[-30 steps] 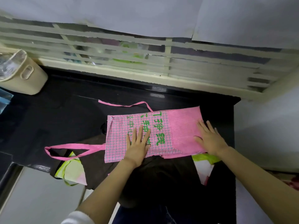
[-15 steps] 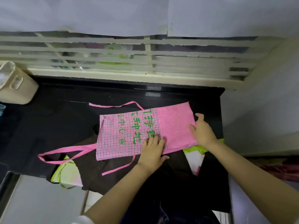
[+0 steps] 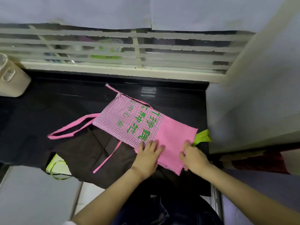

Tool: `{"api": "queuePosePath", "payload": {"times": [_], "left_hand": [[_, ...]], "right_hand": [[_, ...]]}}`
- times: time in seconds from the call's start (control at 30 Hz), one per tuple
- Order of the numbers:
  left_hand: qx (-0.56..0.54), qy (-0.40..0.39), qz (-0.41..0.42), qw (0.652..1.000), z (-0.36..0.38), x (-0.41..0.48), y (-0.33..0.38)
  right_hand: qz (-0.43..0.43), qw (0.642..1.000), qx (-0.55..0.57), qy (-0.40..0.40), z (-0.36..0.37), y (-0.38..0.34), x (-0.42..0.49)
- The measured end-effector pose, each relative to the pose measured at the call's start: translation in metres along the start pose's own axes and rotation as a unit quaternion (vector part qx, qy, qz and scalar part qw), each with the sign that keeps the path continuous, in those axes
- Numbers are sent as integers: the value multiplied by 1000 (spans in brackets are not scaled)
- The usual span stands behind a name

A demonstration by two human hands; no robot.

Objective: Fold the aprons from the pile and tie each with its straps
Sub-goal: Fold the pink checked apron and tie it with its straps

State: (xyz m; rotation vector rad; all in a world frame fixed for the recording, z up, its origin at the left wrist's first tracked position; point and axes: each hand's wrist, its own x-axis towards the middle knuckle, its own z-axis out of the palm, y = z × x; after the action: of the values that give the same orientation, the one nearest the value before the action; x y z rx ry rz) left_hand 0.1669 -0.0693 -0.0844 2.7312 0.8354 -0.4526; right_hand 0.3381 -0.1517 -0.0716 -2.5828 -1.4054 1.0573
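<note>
Head view: beige bin (image 3: 11,82) is sitting far left; pink apron (image 3: 138,124) is lying skewed on the black counter (image 3: 48,103); left hand (image 3: 149,154) is pressing its near edge, fingers flat; right hand (image 3: 194,157) is gripping its right edge, fingers curled, near the wall (image 3: 251,103).

Black counter (image 3: 48,101) beneath louvred window (image 3: 113,47)

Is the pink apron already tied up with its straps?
No, the pink apron lies folded flat, but its wide loop strap and thin strap trail loose to the side, untied.
</note>
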Motion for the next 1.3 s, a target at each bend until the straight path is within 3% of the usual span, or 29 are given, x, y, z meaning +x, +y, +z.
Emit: {"api": "queuePosePath", "payload": {"times": [0.1, 0.23, 0.33, 0.47, 0.57, 0.63, 0.83, 0.93, 1.07, 1.3], "left_hand": [[-3, -16, -18, 1000, 11, -5, 8], [-73, -2, -13, 997, 14, -7, 5], [-197, 109, -27, 974, 6, -15, -3], [-302, 267, -217, 889, 7, -35, -26], [-370, 260, -342, 824, 9, -46, -46], [-390, 230, -375, 809, 12, -48, -55], [-410, 204, -382, 803, 13, -48, -63], [-368, 206, -375, 826, 18, -64, -67], [-279, 148, -387, 867, 31, -90, -68], [-209, 65, -400, 890, 34, -106, -64]], "right_hand": [[-34, 982, -186, -1, -8, 2, -4], [-222, 949, -167, 148, -5, -13, 9], [-313, 928, -201, 23, -5, -31, 22], [-307, 908, -274, -84, 0, -43, 36], [-300, 902, -290, -108, 0, -45, 38], [-301, 904, -282, -110, -2, -46, 37], [-305, 905, -279, -100, -3, -48, 34], [-304, 904, -284, -97, -3, -49, 35], [-303, 905, -282, -95, -3, -49, 33], [-303, 908, -281, -76, 4, -46, 37]]}}
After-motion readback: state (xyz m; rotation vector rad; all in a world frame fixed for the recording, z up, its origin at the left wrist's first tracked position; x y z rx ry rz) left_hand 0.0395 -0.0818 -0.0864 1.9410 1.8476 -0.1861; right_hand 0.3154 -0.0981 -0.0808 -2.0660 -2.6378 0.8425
